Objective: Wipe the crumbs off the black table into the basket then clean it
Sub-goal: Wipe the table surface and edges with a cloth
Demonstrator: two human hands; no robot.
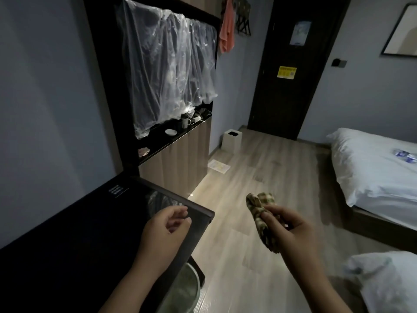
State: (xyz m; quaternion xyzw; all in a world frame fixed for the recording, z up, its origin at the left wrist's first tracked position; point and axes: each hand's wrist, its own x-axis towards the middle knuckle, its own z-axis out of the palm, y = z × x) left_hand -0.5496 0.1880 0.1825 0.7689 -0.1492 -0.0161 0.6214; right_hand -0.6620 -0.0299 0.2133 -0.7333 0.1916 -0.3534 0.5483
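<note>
- The right hand (291, 231) has its fingers (273, 214) curled, pinching a checked cloth (262, 222) that hangs below them, forearm raised over the floor (248, 159).
- The left hand (164, 224) has loosely curled fingers holding nothing, over the black bench (67, 233) corner.
- The basket (185, 288) sits below the left fingers.

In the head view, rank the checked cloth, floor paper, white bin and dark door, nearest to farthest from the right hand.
1. Checked cloth, held in the right hand.
2. Paper, on the floor ahead.
3. White bin, by the wall.
4. Dark door, far end.
</note>
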